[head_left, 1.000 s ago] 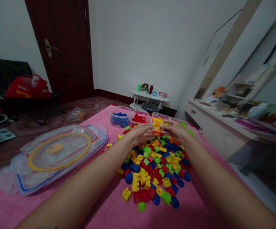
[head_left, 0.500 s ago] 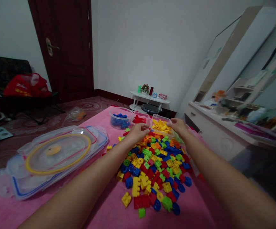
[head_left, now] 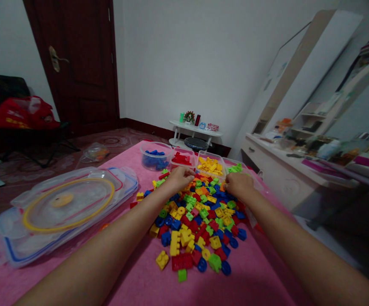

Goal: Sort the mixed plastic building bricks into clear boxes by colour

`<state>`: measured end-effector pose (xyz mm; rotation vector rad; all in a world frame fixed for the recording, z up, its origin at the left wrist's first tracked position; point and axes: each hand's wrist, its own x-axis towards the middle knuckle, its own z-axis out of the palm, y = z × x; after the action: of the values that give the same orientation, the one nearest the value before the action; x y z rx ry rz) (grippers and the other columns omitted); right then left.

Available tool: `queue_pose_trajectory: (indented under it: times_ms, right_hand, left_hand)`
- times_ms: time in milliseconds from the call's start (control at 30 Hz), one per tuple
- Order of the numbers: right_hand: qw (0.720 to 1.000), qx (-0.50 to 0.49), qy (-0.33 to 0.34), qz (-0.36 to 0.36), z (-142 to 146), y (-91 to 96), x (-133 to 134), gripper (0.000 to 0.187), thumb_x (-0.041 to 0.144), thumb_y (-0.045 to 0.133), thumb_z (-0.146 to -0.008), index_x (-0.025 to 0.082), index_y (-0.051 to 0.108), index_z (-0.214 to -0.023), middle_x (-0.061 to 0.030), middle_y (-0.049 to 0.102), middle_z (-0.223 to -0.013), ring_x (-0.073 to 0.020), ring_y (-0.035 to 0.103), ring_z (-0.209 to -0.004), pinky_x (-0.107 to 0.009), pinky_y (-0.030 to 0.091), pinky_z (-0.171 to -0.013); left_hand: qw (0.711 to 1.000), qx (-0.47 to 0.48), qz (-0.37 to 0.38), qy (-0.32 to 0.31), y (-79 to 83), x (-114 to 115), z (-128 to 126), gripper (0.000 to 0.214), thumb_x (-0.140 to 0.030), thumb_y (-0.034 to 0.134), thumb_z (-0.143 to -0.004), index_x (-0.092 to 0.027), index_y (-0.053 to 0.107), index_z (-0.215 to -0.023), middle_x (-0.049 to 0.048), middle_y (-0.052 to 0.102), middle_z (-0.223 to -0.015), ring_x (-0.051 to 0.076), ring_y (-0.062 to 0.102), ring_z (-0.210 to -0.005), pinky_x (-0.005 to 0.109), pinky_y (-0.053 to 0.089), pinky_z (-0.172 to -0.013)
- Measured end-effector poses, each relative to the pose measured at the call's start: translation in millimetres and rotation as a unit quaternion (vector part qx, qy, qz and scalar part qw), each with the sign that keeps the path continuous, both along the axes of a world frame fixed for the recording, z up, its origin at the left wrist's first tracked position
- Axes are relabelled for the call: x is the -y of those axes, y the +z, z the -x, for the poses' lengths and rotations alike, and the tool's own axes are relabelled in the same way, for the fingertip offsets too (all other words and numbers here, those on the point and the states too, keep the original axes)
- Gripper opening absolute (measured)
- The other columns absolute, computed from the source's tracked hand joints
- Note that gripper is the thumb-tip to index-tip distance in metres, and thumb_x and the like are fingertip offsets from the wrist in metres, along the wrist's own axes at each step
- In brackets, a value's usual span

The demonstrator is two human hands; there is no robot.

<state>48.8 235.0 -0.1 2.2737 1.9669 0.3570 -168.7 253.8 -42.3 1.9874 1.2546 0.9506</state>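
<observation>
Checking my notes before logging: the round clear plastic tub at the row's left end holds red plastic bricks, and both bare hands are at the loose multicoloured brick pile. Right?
Not quite: the head view shows blue plastic bricks in the round clear plastic tub, not red. The rest is right: the left hand and right hand are at the loose multicoloured brick pile.

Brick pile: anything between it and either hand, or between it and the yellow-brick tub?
Nothing visible blocks the left hand or right hand; both are at the far end of the brick pile. Toward the tub of yellow bricks, only its near clear wall intervenes; top looks open.
</observation>
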Motion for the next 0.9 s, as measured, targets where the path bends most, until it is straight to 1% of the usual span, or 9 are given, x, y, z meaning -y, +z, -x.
queue_pose_trajectory:
  times_ms: [100,233,400,533,633,733,800,833,900]
  right_hand:
    - [0.999,0.012,0.024,0.03,4,-5.2,6,0.037,0.037,0.061,-0.077,0.019,0.066,-0.109,-0.0157,0.066,-0.11,-0.0323,0.061,-0.103,-0.043,0.045,-0.08]
    - [0.998,0.017,0.049,0.035,8,-9.9,11,0.035,0.031,0.056,-0.079,0.021,0.062,-0.113,-0.0141,0.067,-0.109,-0.0298,0.061,-0.103,-0.042,0.042,-0.083]
    - [0.998,-0.042,0.047,-0.017,11,-12.1,25,0.037,0.029,0.058,-0.074,0.023,0.058,-0.11,-0.0106,0.068,-0.102,-0.0289,0.063,-0.096,-0.036,0.042,-0.074]
    - [0.982,-0.153,0.069,-0.088,19,-22.6,41,0.04,0.031,0.063,-0.069,0.025,0.057,-0.109,-0.0063,0.067,-0.098,-0.0241,0.062,-0.087,-0.031,0.041,-0.07]
    - [0.933,-0.319,0.117,-0.12,24,-28.4,51,0.042,0.031,0.067,-0.063,0.025,0.058,-0.103,-0.0022,0.064,-0.093,-0.0176,0.06,-0.076,-0.028,0.043,-0.066]
    - [0.832,-0.524,0.146,-0.114,21,-20.6,58,0.045,0.034,0.071,-0.057,0.02,0.057,-0.098,-0.0009,0.061,-0.084,-0.014,0.057,-0.068,-0.027,0.046,-0.064]
    - [0.77,-0.607,0.152,-0.126,12,-8.0,62,0.048,0.036,0.071,-0.056,0.019,0.055,-0.097,-0.0012,0.06,-0.081,-0.0151,0.058,-0.072,-0.027,0.048,-0.066]
    - [0.755,-0.623,0.15,-0.139,5,-1.0,64,0.048,0.036,0.071,-0.056,0.018,0.055,-0.098,-0.0015,0.06,-0.081,-0.016,0.059,-0.075,-0.028,0.048,-0.068]
    - [0.764,-0.606,0.135,-0.172,-15,11.1,68,0.048,0.036,0.07,-0.057,0.018,0.055,-0.099,-0.003,0.061,-0.083,-0.0175,0.06,-0.079,-0.028,0.049,-0.069]
  left_hand:
    - [0.998,-0.057,-0.029,0.02,2.8,2,3,0.028,-0.016,0.055,-0.077,-0.013,0.071,-0.099,0.0077,0.072,-0.098,0.019,0.065,-0.089,0.027,0.048,-0.081]
    - [0.988,-0.123,-0.087,0.047,0.3,-1,8,0.032,-0.011,0.053,-0.075,-0.015,0.071,-0.102,0.0068,0.071,-0.104,0.02,0.064,-0.097,0.029,0.045,-0.089]
    - [0.98,-0.159,-0.106,0.047,-7.6,-6,11,0.031,-0.017,0.053,-0.078,-0.018,0.071,-0.103,0.006,0.07,-0.107,0.02,0.062,-0.102,0.027,0.044,-0.091]
    - [0.97,-0.214,-0.112,0.034,-11.1,-4,9,0.034,-0.025,0.055,-0.079,-0.019,0.067,-0.11,0.0075,0.068,-0.11,0.022,0.06,-0.103,0.029,0.043,-0.092]
    - [0.958,-0.26,-0.117,0.004,-12.0,-1,7,0.031,-0.023,0.057,-0.077,-0.022,0.069,-0.105,0.0066,0.069,-0.104,0.022,0.06,-0.102,0.029,0.043,-0.092]
    - [0.954,-0.275,-0.119,-0.016,-12.6,2,7,0.021,-0.021,0.058,-0.076,-0.024,0.071,-0.092,0.0059,0.07,-0.093,0.022,0.06,-0.098,0.029,0.043,-0.089]
    - [0.954,-0.269,-0.128,-0.021,-13.1,2,6,0.018,-0.02,0.058,-0.075,-0.023,0.071,-0.088,0.0065,0.07,-0.088,0.022,0.061,-0.095,0.03,0.044,-0.087]
    - [0.954,-0.265,-0.135,-0.023,-13.4,2,7,0.018,-0.019,0.058,-0.075,-0.023,0.071,-0.086,0.0068,0.07,-0.086,0.022,0.061,-0.093,0.03,0.044,-0.086]
    - [0.955,-0.258,-0.147,-0.023,-14.2,1,6,0.017,-0.019,0.059,-0.074,-0.022,0.071,-0.085,0.0071,0.07,-0.085,0.022,0.061,-0.091,0.029,0.044,-0.085]
